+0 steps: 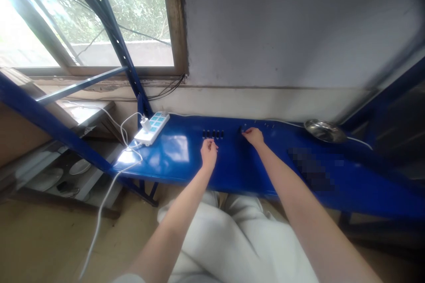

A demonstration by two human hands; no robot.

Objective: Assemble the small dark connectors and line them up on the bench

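Note:
My left hand (pixel 209 154) is over the blue table with its fingers curled into a pinch. Whatever they hold is too small to name. Just beyond its fingertips stands a short row of several small black pieces (pixel 213 134) with pale ends. To the right, my right hand (pixel 254 136) reaches down to the tabletop, thumb and fingers pressed together. A small dark piece (pixel 239 129) shows right beside those fingertips; I cannot tell whether they grip it. Behind this hand lie several tiny pale bits (pixel 266 124), too small to identify.
A white power strip (pixel 153 129) with a plugged-in adapter (pixel 145 124) sits at the table's left end, its cable hanging to the floor. At the back right is a shiny metal dish (pixel 324 131). Blue metal uprights (pixel 116 40) rise at the left, before the window.

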